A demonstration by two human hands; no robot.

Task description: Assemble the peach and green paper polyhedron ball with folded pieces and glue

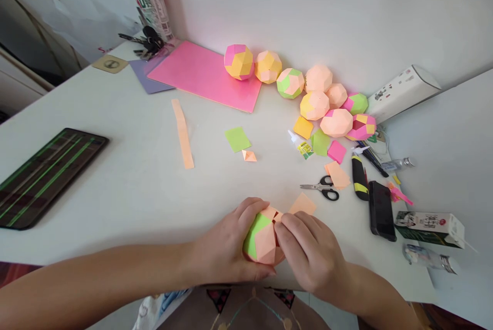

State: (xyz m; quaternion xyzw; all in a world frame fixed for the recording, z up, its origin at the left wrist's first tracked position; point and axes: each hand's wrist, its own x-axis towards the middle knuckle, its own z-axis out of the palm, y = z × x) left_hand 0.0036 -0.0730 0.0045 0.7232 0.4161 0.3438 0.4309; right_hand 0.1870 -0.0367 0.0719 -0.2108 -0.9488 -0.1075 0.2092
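Note:
A faceted folded-paper ball (265,244), peach with green facets, is near the front edge of the table. My left hand (226,241) wraps round its left side, thumb below and fingers on top. At the ball's upper right, the fingers of my right hand (314,250) are closed on its edge beside a small dark gap between the facets. What exactly lies under those fingertips is hidden. Just behind the right hand is a peach paper square (303,203). Scissors (322,187) with black handles lie beyond it.
Several finished paper balls (319,79) stand along the wall. A pink sheet (204,77), a peach strip (182,133), a green square (238,139) and a glue bottle (301,145) lie on the table. A tablet (50,178) is left; a cutter (359,178) and phone (381,211) are right.

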